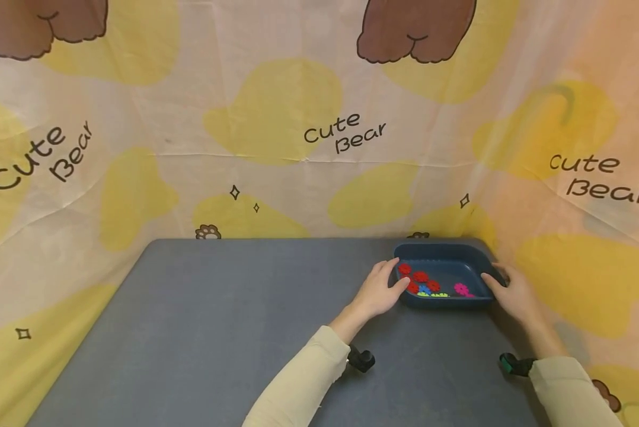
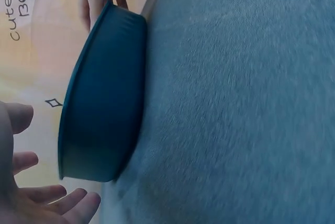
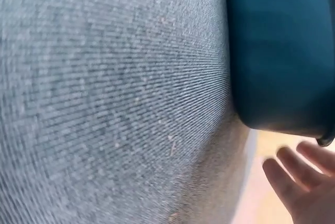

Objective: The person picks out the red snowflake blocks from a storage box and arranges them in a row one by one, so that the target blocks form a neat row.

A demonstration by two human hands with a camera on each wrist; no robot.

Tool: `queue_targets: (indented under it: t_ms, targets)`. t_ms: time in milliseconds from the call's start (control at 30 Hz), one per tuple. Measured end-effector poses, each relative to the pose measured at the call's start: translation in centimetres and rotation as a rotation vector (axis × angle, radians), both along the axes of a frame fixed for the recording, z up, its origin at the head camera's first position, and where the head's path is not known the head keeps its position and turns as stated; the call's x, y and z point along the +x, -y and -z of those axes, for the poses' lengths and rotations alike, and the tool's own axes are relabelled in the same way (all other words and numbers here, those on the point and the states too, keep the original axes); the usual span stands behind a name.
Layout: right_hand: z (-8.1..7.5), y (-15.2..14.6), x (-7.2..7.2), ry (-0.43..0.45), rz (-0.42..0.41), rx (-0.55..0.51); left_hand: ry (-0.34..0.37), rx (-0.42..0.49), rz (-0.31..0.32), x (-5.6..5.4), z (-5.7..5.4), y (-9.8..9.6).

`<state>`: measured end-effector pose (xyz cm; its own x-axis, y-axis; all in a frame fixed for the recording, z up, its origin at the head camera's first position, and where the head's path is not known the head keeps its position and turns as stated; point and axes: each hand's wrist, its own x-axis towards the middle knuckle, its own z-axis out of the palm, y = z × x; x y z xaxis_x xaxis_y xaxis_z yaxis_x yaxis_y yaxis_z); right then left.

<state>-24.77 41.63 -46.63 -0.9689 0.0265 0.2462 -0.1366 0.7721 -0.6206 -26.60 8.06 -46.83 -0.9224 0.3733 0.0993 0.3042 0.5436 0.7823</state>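
Note:
A dark blue plastic bin (image 1: 447, 301) sits at the back right of the grey table, with small flower-shaped pieces inside. Red pieces (image 1: 420, 276) lie toward its left, near a blue piece (image 1: 424, 289) and yellow-green pieces (image 1: 439, 295); pink pieces (image 1: 461, 289) are further right. My left hand (image 1: 377, 292) is at the bin's left end, fingers spread and thumb by the rim; the left wrist view shows these fingers (image 2: 47, 193) just off the wall. At the opposite end is my right hand (image 1: 514, 292), its extended fingers (image 3: 301, 166) close beside the rim.
The grey table (image 1: 234, 332) stretches left and in front of the bin. A printed cloth (image 1: 277, 118) hangs behind and along the sides, close by the bin's right end. Dark wrist devices (image 1: 363, 359) show under both sleeves.

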Motion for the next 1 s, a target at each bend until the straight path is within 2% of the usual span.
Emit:
queue_targets:
  t_ms: [133, 300, 367, 600, 1000]
  targets:
    - [0.5, 0.0, 0.0, 0.050, 0.020, -0.052, 0.060, 0.039, -0.019, 0.3, 0.4, -0.9]
    - [1.0, 0.0, -0.1, 0.019, 0.042, -0.102, 0.102, 0.100, -0.034, 0.3, 1.0, -1.6]
    - [1.1, 0.0, -0.1, 0.000, 0.048, -0.124, 0.100, 0.118, -0.039, 0.3, 1.3, -1.8]
    - [1.1, 0.2, 0.2, 0.016, 0.051, -0.220, 0.073, 0.155, -0.043, 0.3, 1.5, -1.6]
    - [0.9, 1.5, 1.2, 0.050, 0.028, -0.195, 0.051, 0.167, -0.087, 0.7, 1.6, 0.5]
